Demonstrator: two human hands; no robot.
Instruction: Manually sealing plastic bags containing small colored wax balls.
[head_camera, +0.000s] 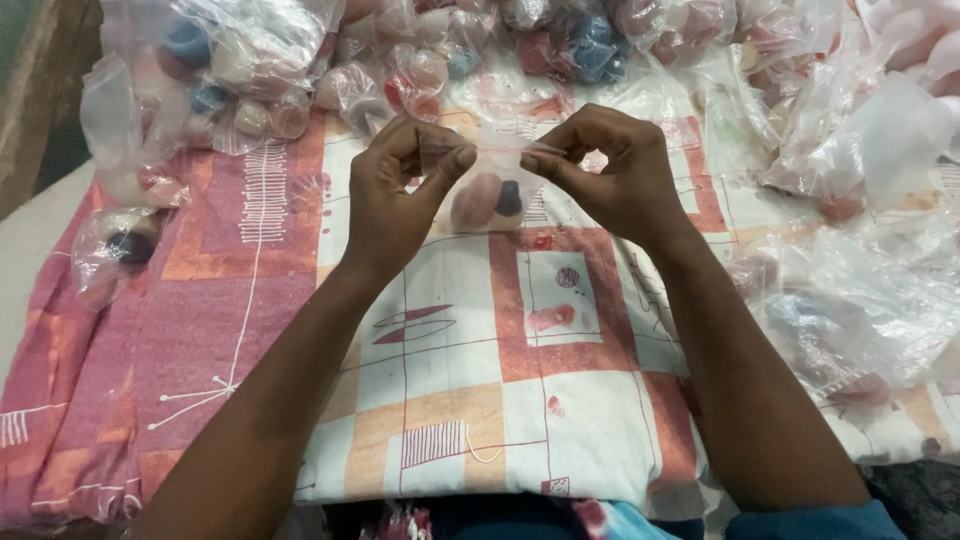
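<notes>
A small clear plastic bag (490, 195) hangs between my two hands above a patterned cloth (560, 400). Inside it sit a pink rounded piece and a dark blue one. My left hand (400, 190) pinches the bag's top edge at the left. At the right end of that same edge, my right hand (610, 170) pinches it between thumb and fingers. The top edge is stretched taut between the two hands.
Many clear bags holding pink, blue and cream rounded pieces are heaped along the far edge (400, 50). More bags lie at the left (120, 240). A pile of crumpled clear bags (860, 300) lies at the right. A dark wooden edge (40, 90) runs at far left.
</notes>
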